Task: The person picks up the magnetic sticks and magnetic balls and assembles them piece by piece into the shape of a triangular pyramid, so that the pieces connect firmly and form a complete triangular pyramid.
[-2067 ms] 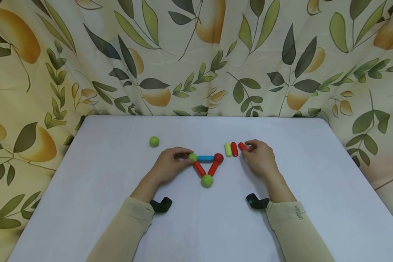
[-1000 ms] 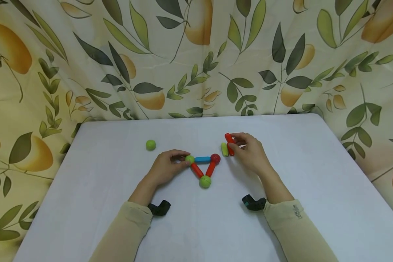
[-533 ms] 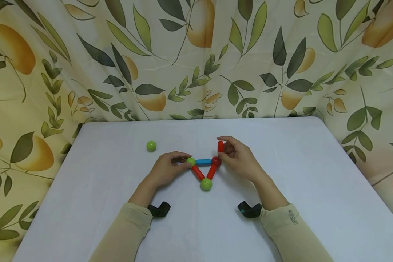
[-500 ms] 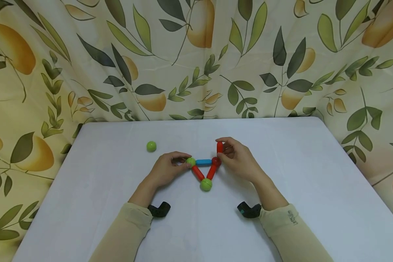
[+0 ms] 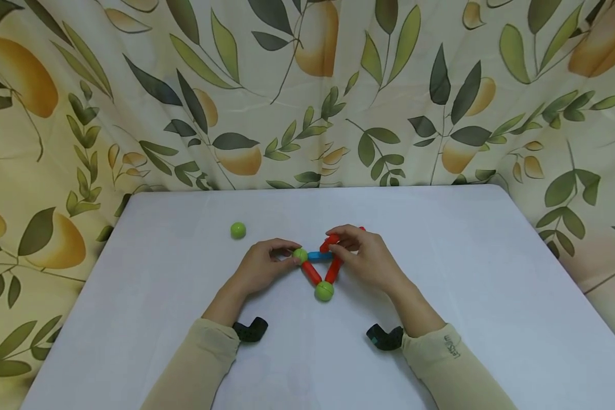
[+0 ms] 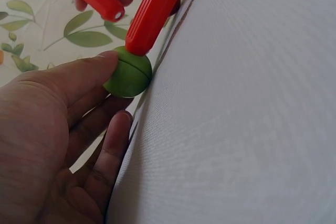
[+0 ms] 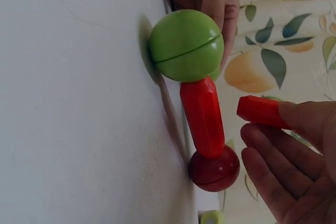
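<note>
A triangle of magnetic rods and balls lies on the table: a blue rod (image 5: 319,256), two red rods (image 5: 311,273), a front green ball (image 5: 324,291), a left green ball (image 5: 300,255) and a red ball (image 7: 214,168), which the right hand hides in the head view. My left hand (image 5: 261,266) pinches the left green ball between thumb and fingers. Between thumb and fingers my right hand (image 5: 371,257) holds a loose red rod (image 5: 329,243), tilted, raised above the triangle's right corner. Its free end (image 7: 245,108) points away from the hand.
A separate green ball (image 5: 238,230) sits toward the back left. Behind the right hand a red rod tip (image 5: 362,229) peeks out. In the right wrist view a yellow-green rod end (image 7: 211,217) shows at the bottom. A patterned curtain (image 5: 307,114) hangs behind the white table (image 5: 184,219).
My right hand has taken a red rod from the row at the right, carried it left to the red ball, then tilted it leftward over the blue rod. My left hand stays on its green ball.
</note>
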{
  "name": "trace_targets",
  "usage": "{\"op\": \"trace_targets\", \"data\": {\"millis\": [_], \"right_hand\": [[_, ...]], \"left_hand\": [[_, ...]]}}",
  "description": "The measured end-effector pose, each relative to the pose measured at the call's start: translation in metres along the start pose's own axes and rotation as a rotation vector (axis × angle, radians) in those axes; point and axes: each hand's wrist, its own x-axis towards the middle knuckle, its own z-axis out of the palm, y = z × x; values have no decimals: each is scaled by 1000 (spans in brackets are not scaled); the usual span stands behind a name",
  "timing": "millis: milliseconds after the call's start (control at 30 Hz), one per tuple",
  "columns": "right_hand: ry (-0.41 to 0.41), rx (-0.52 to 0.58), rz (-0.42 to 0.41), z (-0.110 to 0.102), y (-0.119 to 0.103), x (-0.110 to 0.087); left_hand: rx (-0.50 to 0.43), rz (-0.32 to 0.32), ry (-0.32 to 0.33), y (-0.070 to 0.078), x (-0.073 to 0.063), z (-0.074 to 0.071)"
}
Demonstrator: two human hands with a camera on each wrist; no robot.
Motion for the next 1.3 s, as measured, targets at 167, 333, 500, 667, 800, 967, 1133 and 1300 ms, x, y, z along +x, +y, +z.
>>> {"op": "trace_targets", "data": {"millis": [167, 333, 500, 667, 800, 967, 1133, 1300], "right_hand": [[-15, 6, -18, 5, -2, -2], [-26, 42, -62, 11, -3, -1], [-47, 67, -26, 16, -4, -4], [-46, 81, -16, 20, -6, -6], [-26, 72, -17, 19, -7, -6], [-18, 50, -24, 18, -7, -8], [-19, 33, -58, 17, -9, -7], [-37, 12, -56, 19, -8, -10]], "left_hand": [[0, 28, -5, 0, 1, -1], [-3, 30, 3, 0, -1, -2], [2, -19, -3, 1, -5, -1], [10, -9, 8, 1, -8, 0], [14, 11, 9, 5, -5, 0], [15, 21, -1, 7, -3, 1], [7, 40, 8, 7, -3, 0], [5, 40, -13, 5, -8, 2]]}}
